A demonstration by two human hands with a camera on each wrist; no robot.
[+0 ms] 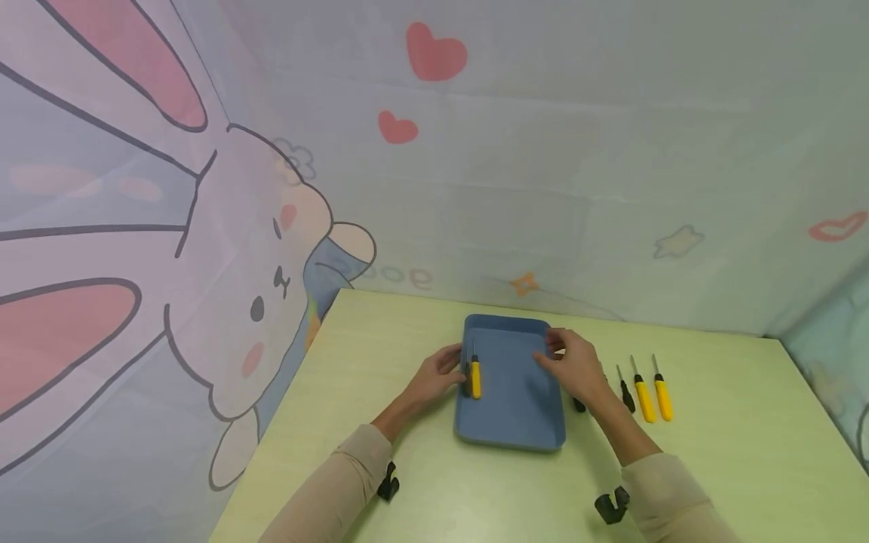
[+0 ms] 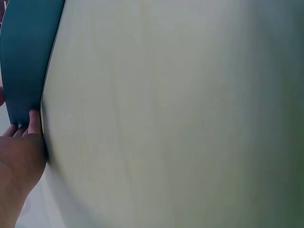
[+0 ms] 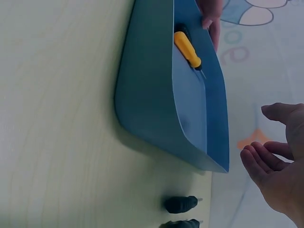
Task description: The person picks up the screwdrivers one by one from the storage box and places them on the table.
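Observation:
A blue tray point(image 1: 519, 392) lies on the table, and in it are a yellow-handled screwdriver point(image 1: 476, 379) and a black-handled screwdriver point(image 1: 466, 383) side by side near the left wall. My left hand point(image 1: 437, 375) grips the tray's left wall, thumb over the rim and fingers against the outside; the left wrist view shows those fingers low on the wall. At the right side of the tray is my right hand point(image 1: 573, 366), thumb and fingers parted. In the right wrist view this right hand point(image 3: 280, 164) is apart from the tray and holds nothing.
To the right of the tray lie a black screwdriver point(image 1: 627, 397) and two yellow-handled screwdrivers, one point(image 1: 644, 400) beside the other point(image 1: 664, 400). Another black handle point(image 1: 579, 406) shows partly behind the right wrist. A printed cloth point(image 1: 516, 166) hangs behind the table.

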